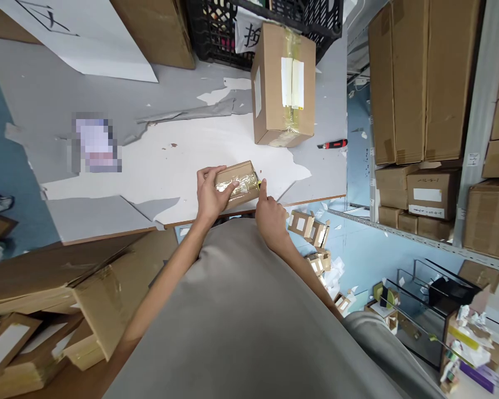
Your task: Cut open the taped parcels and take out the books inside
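A small cardboard box [243,191] wrapped in clear, shiny tape sits tilted near the front edge of the table. My left hand [212,191] grips its left end, thumb on the taped top and fingers over the far side. My right hand [271,213] is at the box's right end, index finger stretched along that end and the other fingers curled. A small yellow and dark bit shows beside the index fingertip; I cannot make out what it is or whether the curled fingers hold anything.
Beyond stands a larger taped carton [283,88] before a black plastic crate [216,33]. A red and black utility knife [333,144] lies at the table's right. An open carton [108,293] of boxes is lower left; shelving [468,138] with cartons stands right. Small boxes [303,224] litter the floor.
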### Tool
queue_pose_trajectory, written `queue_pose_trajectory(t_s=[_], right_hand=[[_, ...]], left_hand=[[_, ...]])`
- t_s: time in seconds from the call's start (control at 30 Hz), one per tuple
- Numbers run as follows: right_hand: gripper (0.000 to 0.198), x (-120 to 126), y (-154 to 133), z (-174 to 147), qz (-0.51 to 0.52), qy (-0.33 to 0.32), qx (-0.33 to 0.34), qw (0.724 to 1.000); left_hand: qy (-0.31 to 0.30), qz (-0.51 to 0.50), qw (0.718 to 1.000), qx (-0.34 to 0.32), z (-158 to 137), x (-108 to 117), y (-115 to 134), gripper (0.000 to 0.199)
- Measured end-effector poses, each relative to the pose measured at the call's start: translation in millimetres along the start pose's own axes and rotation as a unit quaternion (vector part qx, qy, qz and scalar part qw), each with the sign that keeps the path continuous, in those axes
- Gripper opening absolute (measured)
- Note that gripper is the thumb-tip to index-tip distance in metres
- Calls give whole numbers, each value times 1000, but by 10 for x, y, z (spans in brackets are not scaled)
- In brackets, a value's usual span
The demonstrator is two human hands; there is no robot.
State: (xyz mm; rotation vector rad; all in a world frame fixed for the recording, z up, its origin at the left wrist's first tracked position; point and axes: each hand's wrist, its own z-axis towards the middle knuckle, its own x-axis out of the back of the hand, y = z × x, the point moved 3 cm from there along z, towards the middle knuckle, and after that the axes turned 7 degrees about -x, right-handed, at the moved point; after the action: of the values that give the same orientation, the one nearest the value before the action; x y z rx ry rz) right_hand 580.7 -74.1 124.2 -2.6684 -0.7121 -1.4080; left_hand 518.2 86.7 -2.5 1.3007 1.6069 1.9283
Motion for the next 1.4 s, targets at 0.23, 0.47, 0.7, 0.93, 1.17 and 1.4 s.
queue_pose_trajectory(t_s=[0.23,0.47,0.7,0.93,1.17,1.4], right_hand=[[90,-20,38,3,-7,-17,-15,1000],[84,-3,87,-133,-4,-51,-25,998],[78,-102,108,-132,3,-68,-20,997],[67,60,366,-488,44,-74,12,996],[37,-441,775,428,378,13,19,925],[20,-1291,212,1383,575,-97,-3,812]], left_hand=[[-13,3,1000,-5,-41,-55,68,53],[-8,-1,1000,-29,-76,-117,62,43],[3,-1,999,-33,-111,-145,46,42],[3,-8,999,-37,-123,-85,11,50],[21,6,999,-33,-130,268,-226,85],[143,78,981,106,-449,833,-706,101]])
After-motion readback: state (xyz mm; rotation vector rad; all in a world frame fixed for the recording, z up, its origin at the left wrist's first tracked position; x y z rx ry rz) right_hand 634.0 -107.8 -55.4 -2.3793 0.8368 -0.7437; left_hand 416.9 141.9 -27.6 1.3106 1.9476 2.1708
